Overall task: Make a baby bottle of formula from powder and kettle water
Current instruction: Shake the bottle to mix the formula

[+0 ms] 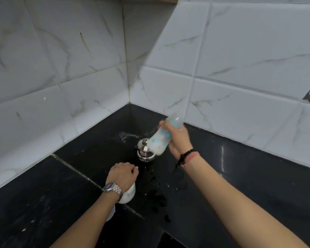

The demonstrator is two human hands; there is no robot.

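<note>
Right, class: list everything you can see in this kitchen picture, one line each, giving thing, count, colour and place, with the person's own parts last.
Bottle: one, white with blue and pink dots, blurred, held tilted above the counter near the corner.
Steel pot: one, silver, lidded, on the counter under the bottle.
White container: one, under the left wrist; what it is cannot be told.
Counter: one, black, with wet splashes at its middle.
Wall tiles: many, white marbled, behind the counter on both sides of the corner.
Watch: one, silver, left wrist.
Bracelets: black beads and a pink band, right wrist.
Left hand: one, resting on the white container.
Right hand: one, gripping the bottle.
</note>
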